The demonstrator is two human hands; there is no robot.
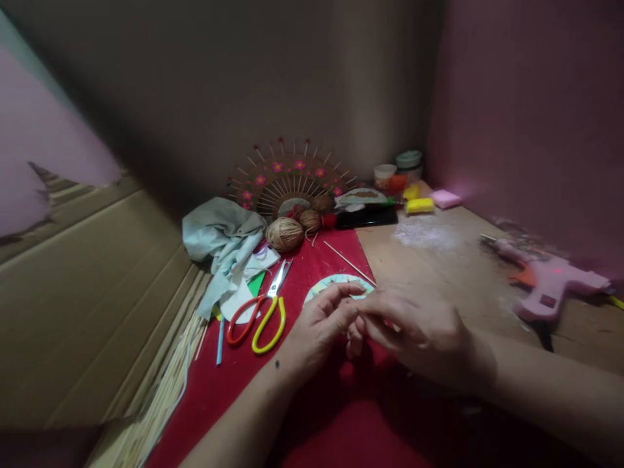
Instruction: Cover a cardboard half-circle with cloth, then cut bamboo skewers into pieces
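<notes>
My left hand [324,325] and my right hand [414,322] meet over the red cloth [312,403] at the lower middle. Thumb and fingers of each are pressed together, and the fingertips touch or nearly touch. Whatever they pinch is too small to make out. Just behind the fingers lies a pale round piece [336,281], partly covered by them. A thin wooden stick [348,262] rests beyond it. Scissors [270,315] with one red and one yellow handle lie open to the left of my left hand.
A decorated fan [277,172] stands at the back behind twine balls [284,234]. Crumpled cloth [219,227], a cardboard sheet [88,305] and thin sticks [168,383] are left. At right lie a pink glue gun [548,286], yellow packets [419,205] and a black tray [368,218].
</notes>
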